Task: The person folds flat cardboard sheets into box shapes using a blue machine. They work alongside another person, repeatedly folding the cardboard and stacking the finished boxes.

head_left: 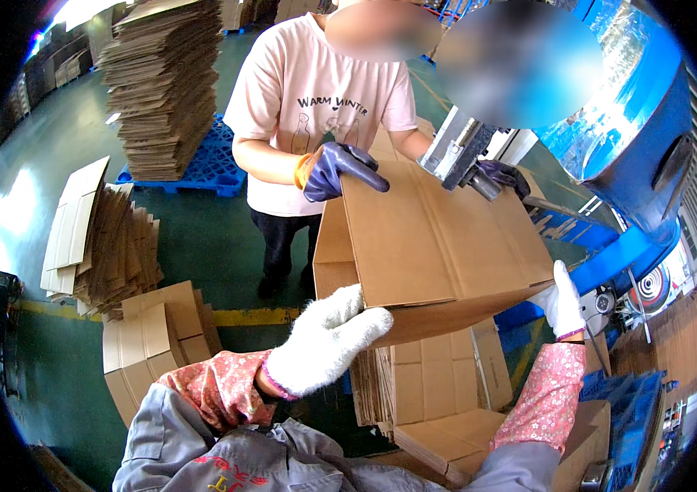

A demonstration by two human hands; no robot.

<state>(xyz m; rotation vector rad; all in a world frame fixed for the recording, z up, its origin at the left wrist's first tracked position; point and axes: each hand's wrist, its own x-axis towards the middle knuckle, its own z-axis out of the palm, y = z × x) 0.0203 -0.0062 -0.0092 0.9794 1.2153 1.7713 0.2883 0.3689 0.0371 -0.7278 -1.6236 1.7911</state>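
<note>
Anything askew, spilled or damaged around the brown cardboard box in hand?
Slightly: the stack of flat brown cardboard sheets, left of and nearer than the blue plastic pallet, looks askew, its edges jutting out unevenly. I see no spill, and no damage stands out on the brown cardboard box.

Our left hand (328, 340), in a fuzzy white knitted glove with a purple-edged cuff, reaches inward and up, its thumb pointing right and its fingers drawn in a grip. Its forearm, in a pink-red floral fabric sleeve cover (217, 389), slants in from the lower left, elbow bent. Our right hand (563, 305), gloved in matching white knit, stands upright, fingers extended and palm turned inward. A dark band circles that wrist, above a pink floral fabric sleeve cover (543, 394). Grey work-jacket cloth (283, 455) clothes our torso and upper arms.
</note>
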